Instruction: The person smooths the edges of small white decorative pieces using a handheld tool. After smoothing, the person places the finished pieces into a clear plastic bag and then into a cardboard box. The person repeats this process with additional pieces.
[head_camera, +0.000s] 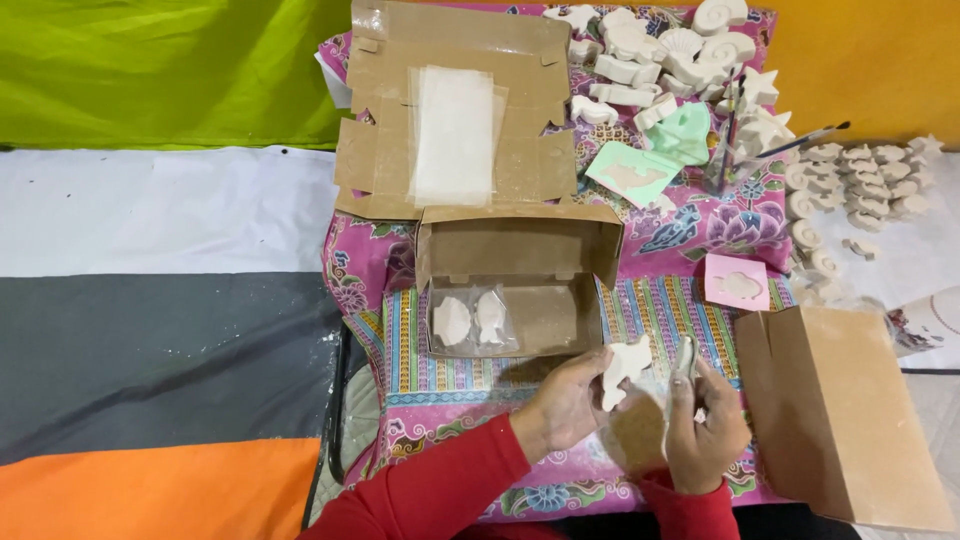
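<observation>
Just below the open cardboard box (515, 285), the left hand (565, 405) pinches a white plaster dolphin figure (624, 368); the right hand (705, 430) holds a clear plastic sleeve (684, 362). Forced into the narrow sleeve, the brittle fins could snap.

An open brown cardboard box (517, 287) sits in the middle of the counter, lid flaps up, with two white pieces in a clear packet (472, 320) inside at its left. Behind it lies a flattened brown box (375, 150) under a stack of clear sleeves (453, 135). At right, a closed brown box (850, 420) lies tilted.
</observation>
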